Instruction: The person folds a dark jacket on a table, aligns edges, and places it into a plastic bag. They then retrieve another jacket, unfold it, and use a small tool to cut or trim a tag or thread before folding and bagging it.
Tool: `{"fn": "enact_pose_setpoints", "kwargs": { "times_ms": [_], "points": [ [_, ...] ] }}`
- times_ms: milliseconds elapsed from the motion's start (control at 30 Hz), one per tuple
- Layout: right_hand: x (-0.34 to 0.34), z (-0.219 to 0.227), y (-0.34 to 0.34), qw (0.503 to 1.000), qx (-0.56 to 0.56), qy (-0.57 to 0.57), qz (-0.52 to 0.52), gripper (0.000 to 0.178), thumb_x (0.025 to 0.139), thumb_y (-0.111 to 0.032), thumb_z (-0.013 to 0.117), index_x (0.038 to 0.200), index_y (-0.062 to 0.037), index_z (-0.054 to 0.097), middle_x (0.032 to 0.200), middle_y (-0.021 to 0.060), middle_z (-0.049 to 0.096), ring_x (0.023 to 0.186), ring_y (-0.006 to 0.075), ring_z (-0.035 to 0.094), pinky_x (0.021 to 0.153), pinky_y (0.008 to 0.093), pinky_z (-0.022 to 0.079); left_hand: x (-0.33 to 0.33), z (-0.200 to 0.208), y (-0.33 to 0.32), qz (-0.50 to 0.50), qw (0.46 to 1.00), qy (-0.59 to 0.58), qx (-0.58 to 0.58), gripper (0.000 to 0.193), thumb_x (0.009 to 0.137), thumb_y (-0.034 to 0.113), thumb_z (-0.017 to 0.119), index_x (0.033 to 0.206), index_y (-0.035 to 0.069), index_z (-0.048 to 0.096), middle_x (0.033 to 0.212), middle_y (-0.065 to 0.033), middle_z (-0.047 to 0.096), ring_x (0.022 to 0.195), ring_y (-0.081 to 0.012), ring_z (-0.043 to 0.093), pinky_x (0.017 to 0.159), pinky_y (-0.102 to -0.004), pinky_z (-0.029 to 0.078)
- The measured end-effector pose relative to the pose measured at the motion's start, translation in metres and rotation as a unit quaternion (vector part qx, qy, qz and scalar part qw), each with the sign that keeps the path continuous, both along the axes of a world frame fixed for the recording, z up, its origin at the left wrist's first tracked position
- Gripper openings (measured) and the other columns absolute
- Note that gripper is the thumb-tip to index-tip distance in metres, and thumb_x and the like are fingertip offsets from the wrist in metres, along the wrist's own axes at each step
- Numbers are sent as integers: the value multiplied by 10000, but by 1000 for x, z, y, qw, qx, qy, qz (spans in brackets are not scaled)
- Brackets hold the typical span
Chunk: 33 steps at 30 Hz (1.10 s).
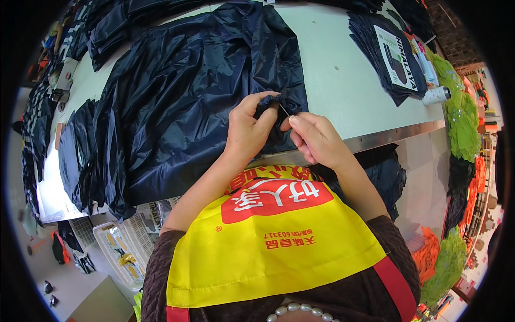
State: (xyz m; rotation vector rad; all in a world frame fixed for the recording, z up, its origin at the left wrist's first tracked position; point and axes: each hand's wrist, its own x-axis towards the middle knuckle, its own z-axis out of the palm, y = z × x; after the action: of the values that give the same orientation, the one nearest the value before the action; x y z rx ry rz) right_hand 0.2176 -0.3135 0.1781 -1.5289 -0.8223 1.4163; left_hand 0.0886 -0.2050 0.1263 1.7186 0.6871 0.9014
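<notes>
A shiny dark navy garment (188,86) lies spread and wrinkled over the white table in front of me. At its near right edge, my left hand (250,121) is closed on a gathered, bunched bit of the cloth. Between thumb and fingers, my right hand (316,137) pinches a thin, straight metal tool (285,110), like a long needle. The tool's far end meets the bunched cloth at my left fingertips; whether it runs inside the cloth is hidden.
On the white table (327,70), a stack of dark cut pieces with a printed bag (394,58) lies at the right, beside a white thread cone (436,95). More dark cloth (78,155) hangs over the left edge. Bright green cloth (456,107) is piled far right. Below stands a white basket (120,252).
</notes>
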Motion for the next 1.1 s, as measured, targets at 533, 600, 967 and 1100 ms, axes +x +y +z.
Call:
{"fn": "enact_pose_setpoints", "kwargs": {
  "times_ms": [533,600,967,1100],
  "points": [
    [30,-73,6,985,89,128,-72,254,828,-174,652,1045,-66,577,703,-53,504,509,9,410,412,157,303,-31,-10,-4,-238,951,-165,-107,399,802,168,659,1159,18,566,1308,-149,471,1251,-260,423,1036,-348,311],
    [32,-76,5,973,123,187,-59,271,802,-134,672,1042,-52,580,726,-51,525,518,11,422,413,164,306,-35,-20,3,-244,911,-264,-202,477,906,368,516,1222,11,511,1325,-160,459,1248,-261,428,1058,-379,293],
    [27,-104,8,987,160,28,7,281,787,-103,662,1053,-50,587,789,-28,564,628,32,473,518,177,370,-46,-32,18,-264,886,25,-380,860,636,48,794,1354,30,320,1103,-81,526,1012,-150,524,890,-248,418],
    [23,-97,26,983,171,24,-64,261,859,-140,617,1099,-39,595,814,-24,586,614,12,468,507,156,350,-44,-13,11,-272,927,115,-231,887,632,-24,772,1369,104,297,961,-16,531,846,-75,544,692,-184,431]
  ]
}}
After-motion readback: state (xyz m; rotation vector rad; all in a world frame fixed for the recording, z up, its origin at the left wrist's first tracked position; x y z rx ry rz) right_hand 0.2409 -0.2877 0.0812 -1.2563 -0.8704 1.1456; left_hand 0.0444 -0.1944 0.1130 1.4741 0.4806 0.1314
